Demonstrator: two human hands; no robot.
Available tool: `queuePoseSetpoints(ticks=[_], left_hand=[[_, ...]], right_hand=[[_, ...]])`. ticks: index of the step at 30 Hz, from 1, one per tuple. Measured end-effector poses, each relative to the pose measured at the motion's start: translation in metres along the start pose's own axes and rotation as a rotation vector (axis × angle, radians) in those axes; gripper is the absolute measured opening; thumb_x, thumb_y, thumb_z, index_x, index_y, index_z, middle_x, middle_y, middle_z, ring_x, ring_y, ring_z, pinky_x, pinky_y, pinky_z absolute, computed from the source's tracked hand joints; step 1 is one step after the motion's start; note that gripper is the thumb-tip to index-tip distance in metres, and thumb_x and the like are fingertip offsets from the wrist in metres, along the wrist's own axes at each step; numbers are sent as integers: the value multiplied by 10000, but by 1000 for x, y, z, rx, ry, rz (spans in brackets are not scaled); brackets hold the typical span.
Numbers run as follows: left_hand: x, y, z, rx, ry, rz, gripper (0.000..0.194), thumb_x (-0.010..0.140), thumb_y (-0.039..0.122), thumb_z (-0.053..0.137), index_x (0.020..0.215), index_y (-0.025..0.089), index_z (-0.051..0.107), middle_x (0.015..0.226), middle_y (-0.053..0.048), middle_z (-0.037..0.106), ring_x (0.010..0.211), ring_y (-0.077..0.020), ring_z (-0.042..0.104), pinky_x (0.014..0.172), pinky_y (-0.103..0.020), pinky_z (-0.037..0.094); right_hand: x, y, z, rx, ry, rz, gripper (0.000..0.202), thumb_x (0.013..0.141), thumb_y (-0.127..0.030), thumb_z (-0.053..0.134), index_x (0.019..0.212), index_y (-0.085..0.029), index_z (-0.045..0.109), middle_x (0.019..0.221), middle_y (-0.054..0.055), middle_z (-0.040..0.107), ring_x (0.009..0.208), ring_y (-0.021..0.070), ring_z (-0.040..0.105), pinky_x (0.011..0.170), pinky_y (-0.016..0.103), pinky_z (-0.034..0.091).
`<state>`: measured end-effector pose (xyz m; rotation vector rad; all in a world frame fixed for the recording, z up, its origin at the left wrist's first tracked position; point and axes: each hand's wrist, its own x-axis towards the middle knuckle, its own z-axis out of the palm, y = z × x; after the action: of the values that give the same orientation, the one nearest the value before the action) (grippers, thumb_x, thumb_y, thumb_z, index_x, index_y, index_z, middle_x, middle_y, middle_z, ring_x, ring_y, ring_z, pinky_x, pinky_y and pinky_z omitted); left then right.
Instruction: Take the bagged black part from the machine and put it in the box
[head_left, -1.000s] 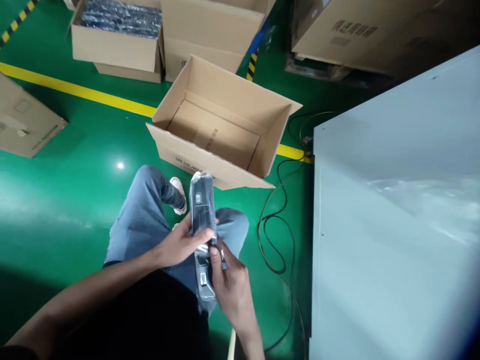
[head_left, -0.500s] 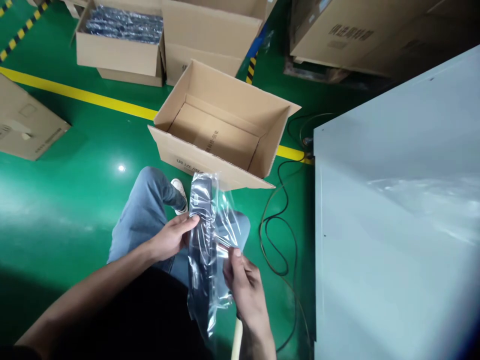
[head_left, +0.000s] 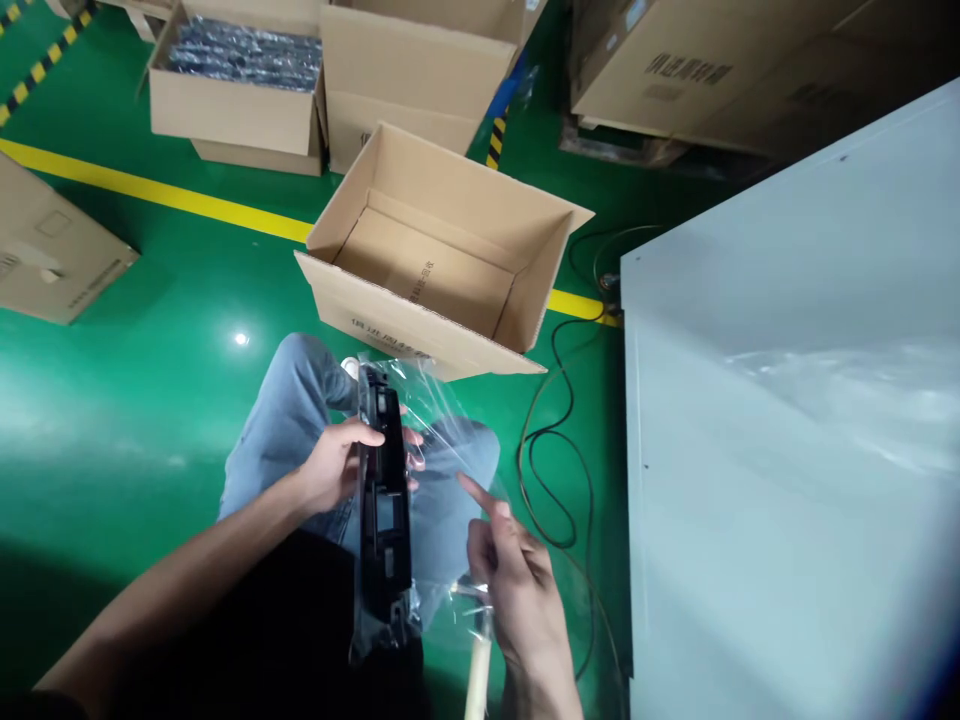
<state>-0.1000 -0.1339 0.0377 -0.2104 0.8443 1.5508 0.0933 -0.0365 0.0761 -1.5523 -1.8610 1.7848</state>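
Observation:
A long black plastic part [head_left: 388, 455] lies inside a clear plastic bag [head_left: 442, 420] above my lap. Wrapped round its upper half is my left hand [head_left: 337, 465], thumb on top and fingertips showing on the far side. My right hand [head_left: 514, 570] is to the right of the part, index finger stretched out against the loose film, the other fingers curled. Film bunches beside that hand, and whether its curled fingers pinch it is hard to see. A pale yellow stick-like thing [head_left: 477, 680] shows below my right hand.
An open cardboard box [head_left: 420, 340] stands just ahead, its inside bare. Behind it are a box of bagged dark parts [head_left: 232, 100] and another large carton [head_left: 412, 75]. A grey-white cabinet [head_left: 787, 400] fills the right; cables [head_left: 559, 430] lie beside it. One carton [head_left: 56, 245] is at left.
The bagged part has turned over, showing its side with openings, and shifted slightly left. My right hand has moved down and right, its index finger now extended.

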Motion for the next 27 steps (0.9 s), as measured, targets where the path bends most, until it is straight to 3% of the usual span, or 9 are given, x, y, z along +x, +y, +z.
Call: queuePoseSetpoints(ticks=[2,6,12,14,17,22,27], left_hand=[[0,3,-4,-47,-25,-7,508,666,292,705,1163,189,682,1026,-95,793,928,-318,769,810,-498,634],[-1,4,-8,6,45,6,498,701,201,805,1186,196,690,1047,-85,806,928,-273,781,843,-433,634],[0,8,-11,29,39,-79,430,703,289,892,1070,136,727,1111,-156,805,951,-337,789,825,-464,639],[3,7,-12,66,74,-61,454,659,301,934,1033,136,740,1078,-146,805,972,-335,781,814,-442,634],[11,5,-15,145,129,-6,488,611,367,976,981,132,761,911,-103,794,880,-280,774,758,-359,603],[18,5,-17,305,197,87,528,594,500,979,920,140,772,818,-60,765,720,-204,720,639,-296,541],[22,6,-20,326,178,151,524,630,563,953,882,144,766,780,-43,739,678,-164,678,599,-259,487]], right_hand=[[0,1,0,83,-26,93,730,882,-858,530,958,-183,800,529,-44,324,493,147,321,448,283,304],[2,2,0,195,-5,226,772,785,-858,659,1129,-176,769,617,-56,344,525,116,238,459,263,217],[9,2,-9,77,-60,219,703,795,-893,598,686,-200,646,498,-69,265,503,113,210,503,293,220],[11,3,-10,73,-44,255,684,794,-879,603,751,-200,677,521,-70,259,516,117,205,507,290,208],[15,7,-10,112,-11,300,695,772,-846,658,999,-196,750,598,-63,273,563,127,235,523,272,218],[23,11,-9,135,17,224,777,784,-841,655,1168,-173,755,618,-52,319,585,134,269,533,276,231],[32,8,-13,12,35,129,734,831,-858,575,1026,-178,774,546,-68,251,532,141,243,522,313,270]])
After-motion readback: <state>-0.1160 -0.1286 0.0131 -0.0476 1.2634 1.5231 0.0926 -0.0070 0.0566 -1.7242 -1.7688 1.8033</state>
